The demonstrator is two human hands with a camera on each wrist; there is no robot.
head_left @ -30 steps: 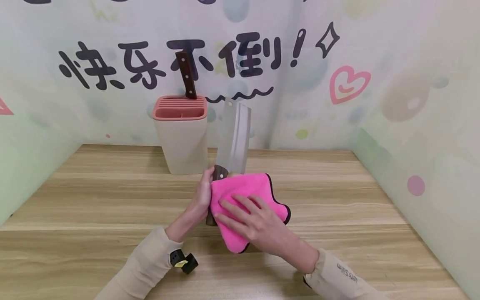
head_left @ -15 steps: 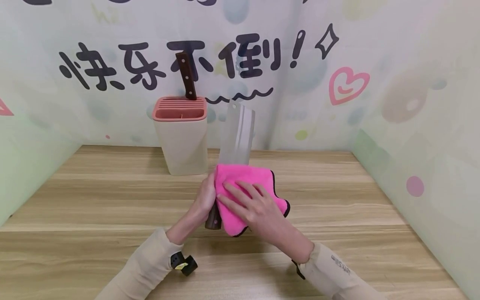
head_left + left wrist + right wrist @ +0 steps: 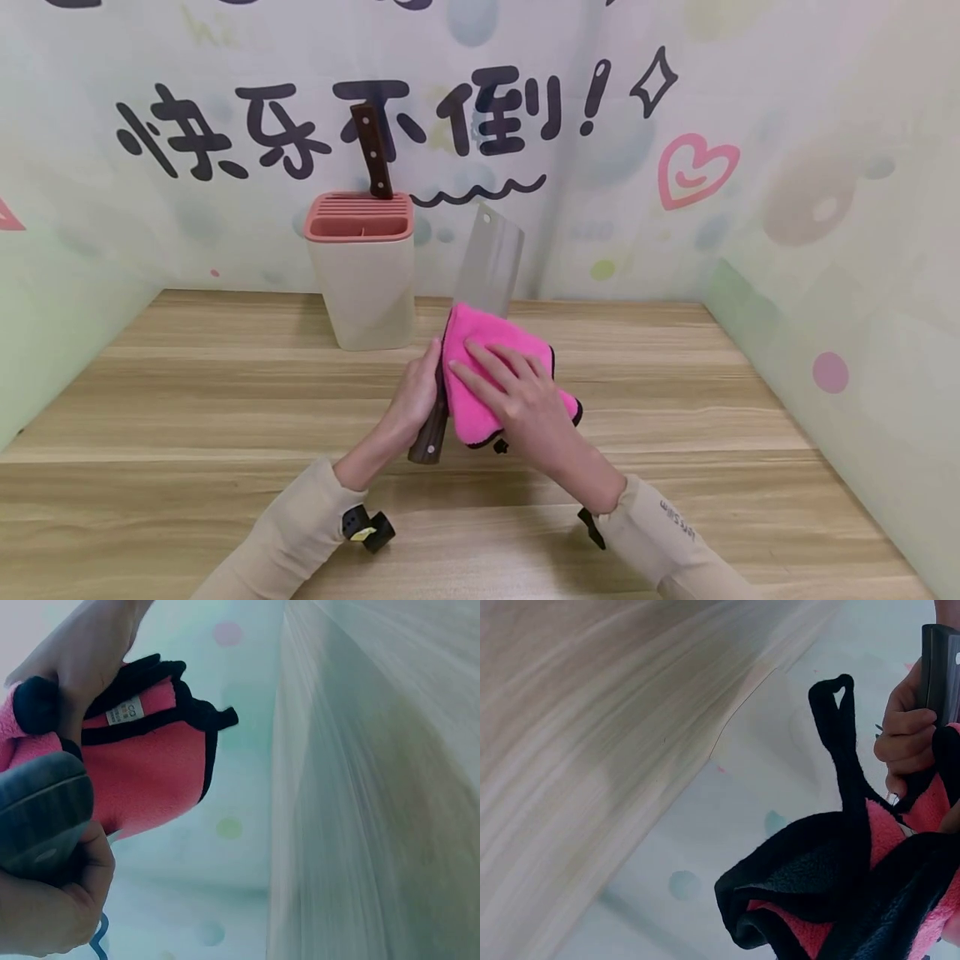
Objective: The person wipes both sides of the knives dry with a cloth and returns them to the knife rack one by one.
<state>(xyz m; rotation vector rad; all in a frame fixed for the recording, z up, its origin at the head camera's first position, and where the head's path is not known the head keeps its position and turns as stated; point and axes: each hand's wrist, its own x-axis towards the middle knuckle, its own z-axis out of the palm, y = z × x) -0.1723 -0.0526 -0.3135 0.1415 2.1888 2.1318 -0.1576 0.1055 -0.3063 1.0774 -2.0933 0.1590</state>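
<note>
My left hand (image 3: 408, 396) grips the dark wooden handle of a cleaver (image 3: 489, 258), whose broad steel blade tilts up and away, slightly rightward. A pink cloth (image 3: 480, 327) with black edging covers the lower blade and part of the handle. On top of it lie the spread fingers of my right hand (image 3: 536, 421), holding the cloth against the blade. The left wrist view shows the handle's butt end (image 3: 45, 810) close up, with the cloth (image 3: 154, 776) hanging behind it. In the right wrist view, left-hand fingers (image 3: 909, 742) curl round the handle beside the cloth's dark underside (image 3: 795, 851).
A cream knife block (image 3: 363, 292) with a pink slotted top stands at the back, left of the blade. One brown-handled knife (image 3: 372, 150) sticks up from it. Behind the wooden table (image 3: 225, 400) is a printed wall (image 3: 615, 225), with side panels left and right.
The cloth and right hand have slid up from the handle onto the lower blade. The cleaver has tilted further right, and more of its handle end shows below the left hand.
</note>
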